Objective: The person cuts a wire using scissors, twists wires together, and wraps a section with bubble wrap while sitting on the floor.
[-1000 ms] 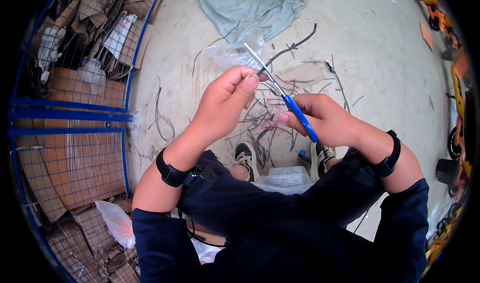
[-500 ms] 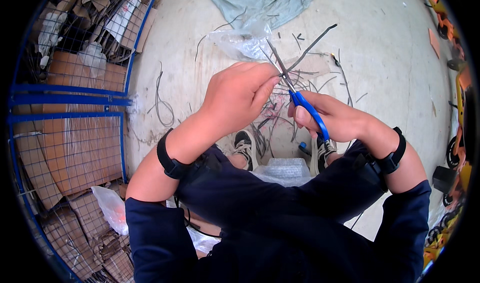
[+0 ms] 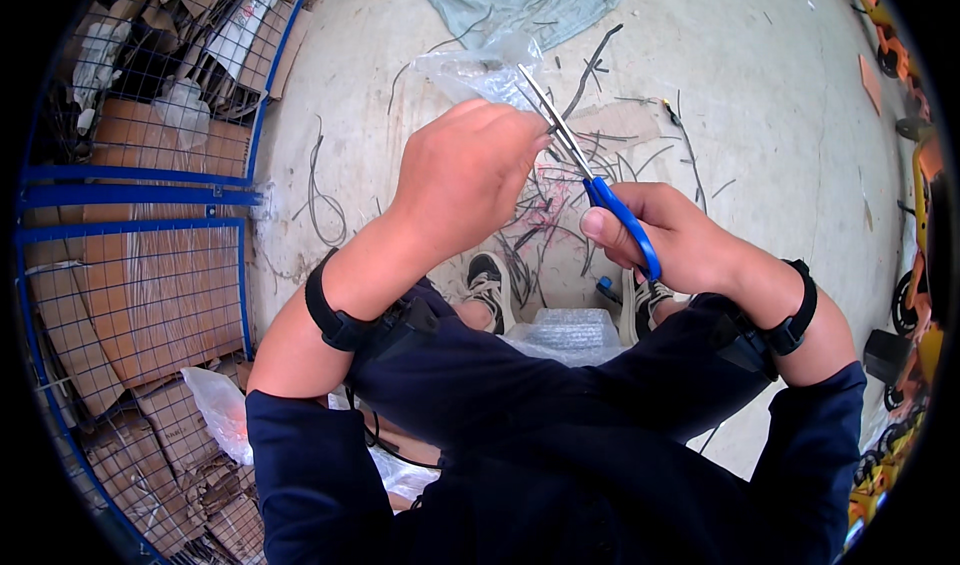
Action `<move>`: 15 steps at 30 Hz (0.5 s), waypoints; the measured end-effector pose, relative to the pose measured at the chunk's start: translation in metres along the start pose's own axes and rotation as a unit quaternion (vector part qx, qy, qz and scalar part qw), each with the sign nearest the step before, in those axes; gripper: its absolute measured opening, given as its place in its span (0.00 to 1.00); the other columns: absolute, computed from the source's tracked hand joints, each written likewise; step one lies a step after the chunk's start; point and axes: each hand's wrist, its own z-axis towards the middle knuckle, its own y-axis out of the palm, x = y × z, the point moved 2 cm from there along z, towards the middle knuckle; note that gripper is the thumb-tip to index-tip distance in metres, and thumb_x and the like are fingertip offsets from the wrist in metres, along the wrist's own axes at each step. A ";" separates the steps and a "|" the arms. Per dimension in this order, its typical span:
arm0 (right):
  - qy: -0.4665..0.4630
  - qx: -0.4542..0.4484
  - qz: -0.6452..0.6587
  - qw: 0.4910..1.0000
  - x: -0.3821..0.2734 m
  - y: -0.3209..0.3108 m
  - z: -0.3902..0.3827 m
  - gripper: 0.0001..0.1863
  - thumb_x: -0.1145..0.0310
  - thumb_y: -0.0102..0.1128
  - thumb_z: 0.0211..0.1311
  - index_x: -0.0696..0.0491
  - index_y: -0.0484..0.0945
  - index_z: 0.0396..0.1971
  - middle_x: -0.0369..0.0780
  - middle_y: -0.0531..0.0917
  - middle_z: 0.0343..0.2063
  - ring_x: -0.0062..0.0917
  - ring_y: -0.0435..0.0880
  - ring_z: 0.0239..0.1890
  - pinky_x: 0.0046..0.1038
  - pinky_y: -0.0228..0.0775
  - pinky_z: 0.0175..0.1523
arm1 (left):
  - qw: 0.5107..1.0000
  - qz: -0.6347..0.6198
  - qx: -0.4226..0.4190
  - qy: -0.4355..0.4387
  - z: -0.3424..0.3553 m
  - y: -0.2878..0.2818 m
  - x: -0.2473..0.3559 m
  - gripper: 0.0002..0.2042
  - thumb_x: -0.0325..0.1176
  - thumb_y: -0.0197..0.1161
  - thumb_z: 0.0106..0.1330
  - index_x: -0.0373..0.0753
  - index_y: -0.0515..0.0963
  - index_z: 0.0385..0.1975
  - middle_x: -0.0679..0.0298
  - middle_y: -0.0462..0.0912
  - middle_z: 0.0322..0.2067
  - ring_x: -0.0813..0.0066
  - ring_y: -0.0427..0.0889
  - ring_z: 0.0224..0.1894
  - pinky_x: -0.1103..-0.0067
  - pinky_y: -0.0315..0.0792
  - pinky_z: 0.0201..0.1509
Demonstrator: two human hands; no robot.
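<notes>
My left hand [image 3: 468,173] is closed, pinching a dark cable [image 3: 582,83] near its lower end. From the fingertips the cable slants up and to the right over the floor. My right hand [image 3: 665,227] grips a pair of scissors [image 3: 622,223] by its blue handles. The metal blades point up and left and are nearly together. They cross right beside my left fingertips, where cable and blades overlap; I cannot tell whether the blades touch the cable. Below the hands, many short dark cable pieces [image 3: 520,255] and thin reddish strands [image 3: 548,215] litter the floor.
A blue wire-mesh cage [image 3: 140,201] full of cardboard stands on the left. Ahead lie clear plastic film [image 3: 475,70] and a grey-green cloth [image 3: 530,0]. A coiled wire [image 3: 318,200] is at the left. Orange wheeled equipment [image 3: 905,305] lines the right. Bubble wrap [image 3: 565,335] sits between my shoes.
The cable has swung leftward and points more steeply up. My left hand has shifted slightly left and up. The scissor blades have drawn closer together.
</notes>
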 end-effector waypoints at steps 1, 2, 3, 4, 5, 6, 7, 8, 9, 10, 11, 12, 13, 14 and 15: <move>-0.004 0.005 0.004 1.000 0.000 0.000 0.000 0.29 0.42 0.55 0.65 0.58 0.75 0.24 0.32 0.69 0.15 0.15 0.66 0.21 0.23 0.61 0.26 | 1.000 -0.002 0.007 -0.002 0.000 0.000 -0.001 0.04 0.25 0.63 0.59 0.36 0.79 0.33 0.58 0.77 0.24 0.58 0.76 0.28 0.71 0.70 0.31; -0.008 0.010 0.008 1.000 -0.001 0.001 -0.001 0.29 0.43 0.56 0.64 0.58 0.75 0.23 0.32 0.69 0.14 0.15 0.66 0.20 0.23 0.61 0.25 | 1.000 -0.003 0.012 -0.005 0.000 0.000 -0.001 0.04 0.24 0.63 0.59 0.36 0.79 0.33 0.58 0.77 0.24 0.58 0.76 0.28 0.71 0.70 0.31; -0.014 0.015 0.011 1.000 -0.002 0.001 0.000 0.29 0.43 0.56 0.64 0.58 0.75 0.22 0.32 0.69 0.14 0.15 0.66 0.20 0.23 0.61 0.25 | 1.000 -0.003 0.017 -0.007 0.001 -0.001 -0.001 0.04 0.24 0.63 0.59 0.36 0.79 0.32 0.58 0.77 0.24 0.58 0.77 0.28 0.71 0.70 0.31; -0.012 0.021 0.004 1.000 -0.002 0.001 0.000 0.28 0.44 0.57 0.64 0.58 0.75 0.22 0.32 0.69 0.14 0.15 0.66 0.20 0.23 0.60 0.25 | 1.000 -0.002 0.023 -0.009 0.001 -0.001 -0.001 0.03 0.24 0.63 0.59 0.36 0.79 0.32 0.58 0.78 0.24 0.58 0.77 0.28 0.72 0.70 0.31; -0.010 0.027 -0.004 1.000 -0.002 0.001 0.000 0.28 0.44 0.57 0.64 0.58 0.75 0.22 0.33 0.69 0.13 0.15 0.66 0.19 0.23 0.60 0.24 | 0.999 -0.009 0.035 -0.011 0.001 -0.001 -0.001 0.03 0.25 0.62 0.60 0.36 0.79 0.33 0.59 0.77 0.23 0.62 0.76 0.27 0.73 0.70 0.31; -0.008 0.032 -0.011 0.999 -0.003 0.001 0.001 0.28 0.45 0.58 0.64 0.58 0.75 0.21 0.33 0.69 0.13 0.15 0.66 0.19 0.23 0.60 0.24 | 0.999 -0.017 0.047 -0.014 0.001 0.002 -0.002 0.02 0.25 0.61 0.62 0.36 0.79 0.33 0.60 0.77 0.23 0.65 0.76 0.27 0.74 0.69 0.31; -0.009 0.037 -0.013 0.999 -0.004 0.001 0.001 0.27 0.46 0.59 0.64 0.58 0.75 0.21 0.33 0.69 0.13 0.15 0.66 0.19 0.22 0.60 0.24 | 0.998 -0.024 0.058 -0.016 0.001 0.002 -0.002 0.02 0.25 0.61 0.63 0.36 0.79 0.33 0.61 0.77 0.22 0.68 0.76 0.26 0.76 0.69 0.31; -0.011 0.042 -0.016 0.999 -0.007 0.002 0.002 0.27 0.47 0.59 0.63 0.58 0.75 0.21 0.33 0.69 0.12 0.15 0.66 0.18 0.22 0.61 0.24 | 0.995 -0.060 0.040 -0.070 0.000 0.001 -0.002 0.03 0.26 0.60 0.64 0.35 0.78 0.33 0.63 0.77 0.22 0.72 0.74 0.26 0.77 0.68 0.31; -0.011 0.049 -0.018 0.999 -0.007 0.001 0.002 0.26 0.48 0.60 0.63 0.58 0.75 0.20 0.33 0.69 0.12 0.15 0.66 0.18 0.22 0.61 0.24 | 0.987 -0.098 0.021 -0.123 0.000 -0.001 0.001 0.03 0.27 0.59 0.66 0.35 0.78 0.33 0.65 0.76 0.22 0.76 0.73 0.26 0.79 0.68 0.32; -0.017 0.049 -0.015 0.999 -0.008 0.001 0.002 0.26 0.48 0.61 0.63 0.58 0.75 0.21 0.33 0.69 0.12 0.14 0.67 0.18 0.22 0.61 0.24 | 0.975 -0.136 0.001 -0.176 0.000 -0.001 0.003 0.04 0.28 0.58 0.68 0.35 0.78 0.34 0.66 0.76 0.22 0.80 0.72 0.26 0.81 0.67 0.32; -0.023 0.049 -0.013 0.998 -0.010 0.002 0.002 0.25 0.49 0.61 0.63 0.58 0.75 0.21 0.32 0.70 0.12 0.14 0.67 0.18 0.21 0.61 0.24 | 0.969 -0.162 0.000 -0.189 0.001 -0.002 0.002 0.05 0.28 0.57 0.68 0.35 0.78 0.34 0.67 0.76 0.23 0.82 0.71 0.27 0.82 0.67 0.32; -0.030 0.049 -0.011 0.998 -0.012 0.003 0.002 0.25 0.50 0.62 0.63 0.58 0.75 0.21 0.32 0.70 0.13 0.14 0.67 0.18 0.21 0.61 0.24 | 0.961 -0.189 -0.002 -0.201 0.000 -0.004 0.001 0.06 0.29 0.56 0.69 0.35 0.77 0.34 0.68 0.75 0.23 0.84 0.70 0.27 0.83 0.66 0.32; -0.036 0.052 -0.010 0.998 -0.013 0.003 0.002 0.24 0.50 0.62 0.62 0.58 0.76 0.21 0.32 0.70 0.13 0.13 0.67 0.18 0.21 0.61 0.24 | 0.953 -0.215 -0.004 -0.214 0.000 -0.005 0.001 0.06 0.30 0.55 0.70 0.34 0.77 0.34 0.69 0.75 0.24 0.85 0.68 0.28 0.84 0.65 0.32; -0.042 0.056 -0.009 0.998 -0.015 0.004 0.002 0.24 0.50 0.63 0.62 0.58 0.76 0.22 0.32 0.71 0.14 0.13 0.67 0.19 0.20 0.61 0.24 | 0.955 -0.210 -0.005 -0.210 0.001 -0.006 0.001 0.06 0.29 0.55 0.70 0.34 0.77 0.35 0.69 0.75 0.25 0.85 0.68 0.28 0.84 0.65 0.33; -0.048 0.058 -0.008 0.997 -0.016 0.004 0.002 0.23 0.51 0.63 0.62 0.58 0.76 0.22 0.31 0.71 0.14 0.13 0.68 0.19 0.20 0.61 0.24 | 0.957 -0.205 -0.006 -0.206 0.002 -0.007 0.002 0.06 0.29 0.55 0.70 0.34 0.77 0.35 0.69 0.75 0.25 0.85 0.69 0.28 0.84 0.66 0.33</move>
